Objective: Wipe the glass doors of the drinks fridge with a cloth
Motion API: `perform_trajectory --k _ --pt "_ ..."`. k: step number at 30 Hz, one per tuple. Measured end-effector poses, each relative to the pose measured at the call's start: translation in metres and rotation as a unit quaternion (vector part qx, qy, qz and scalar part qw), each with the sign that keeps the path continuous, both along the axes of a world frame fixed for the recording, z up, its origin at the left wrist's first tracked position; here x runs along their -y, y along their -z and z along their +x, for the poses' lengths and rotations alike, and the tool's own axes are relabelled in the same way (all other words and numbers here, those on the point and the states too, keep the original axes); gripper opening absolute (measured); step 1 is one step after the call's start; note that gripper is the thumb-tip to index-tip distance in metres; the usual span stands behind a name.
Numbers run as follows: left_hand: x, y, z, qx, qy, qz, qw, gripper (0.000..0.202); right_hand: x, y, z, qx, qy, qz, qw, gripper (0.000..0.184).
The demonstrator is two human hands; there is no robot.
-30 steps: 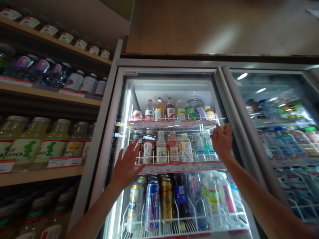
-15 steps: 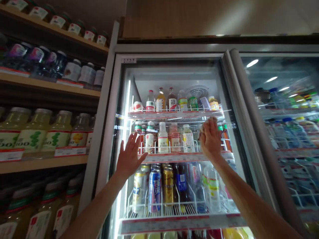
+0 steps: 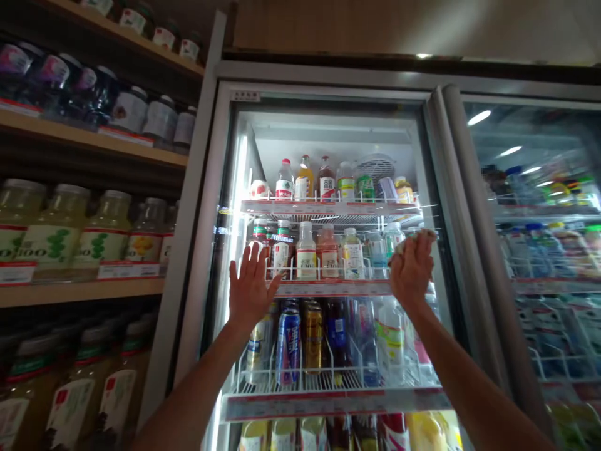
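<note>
A closed glass door (image 3: 328, 134) of a lit drinks fridge stands in front of me. My left hand (image 3: 251, 285) is spread flat at the door's left side, palm toward the glass, with nothing in it. Farther right, my right hand (image 3: 412, 272) is pressed toward the glass with its fingers wrapped over a crumpled, light-coloured cloth (image 3: 425, 237). Part of that cloth is hidden under the fingers. Behind the pane, bottles (image 3: 306, 250) line the middle shelf, and cans (image 3: 288, 344) stand on the one below.
Shelves of juice bottles (image 3: 101, 232) rise at my left, beside the fridge's metal frame (image 3: 206, 207). To the right runs a long vertical door handle (image 3: 469, 219), with a second glass-doored fridge (image 3: 544, 188) past it. A wooden panel (image 3: 328, 28) lies above.
My right hand has moved right across the glass with the cloth. My left hand has shifted slightly to the right, still spread. The view has tilted a little downward.
</note>
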State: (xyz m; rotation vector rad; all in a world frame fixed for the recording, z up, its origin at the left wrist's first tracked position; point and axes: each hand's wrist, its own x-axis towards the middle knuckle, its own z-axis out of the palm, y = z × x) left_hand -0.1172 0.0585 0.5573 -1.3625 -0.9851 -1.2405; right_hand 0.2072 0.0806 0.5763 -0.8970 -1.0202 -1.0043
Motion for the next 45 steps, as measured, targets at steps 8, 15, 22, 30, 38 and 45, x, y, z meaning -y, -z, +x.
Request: perform_trajectory --k 8,15,22,30,38,45 --pt "-0.001 -0.001 -0.004 -0.010 0.007 0.005 1.000 0.066 0.014 0.033 -0.048 0.273 0.016 -0.039 0.961 0.058" --pt "-0.002 0.013 0.012 0.012 -0.012 0.032 0.999 0.064 0.004 0.009 -0.006 0.019 0.004 0.000 1.000 0.056" --pt "0.002 0.055 0.026 -0.077 -0.028 0.020 0.996 0.067 0.012 0.032 -0.034 0.250 0.012 -0.028 0.968 0.060" --pt "0.002 0.052 0.027 -0.063 -0.009 0.014 0.998 0.066 0.010 0.034 -0.017 0.122 -0.002 0.002 0.992 0.063" --pt "0.002 0.054 0.027 -0.065 -0.013 0.012 0.998 0.067 0.005 0.058 0.041 0.090 0.045 0.011 0.995 0.061" --pt "0.005 0.053 0.030 -0.055 -0.002 0.006 0.998 0.067 0.015 0.078 -0.012 0.140 -0.015 -0.015 0.990 0.067"
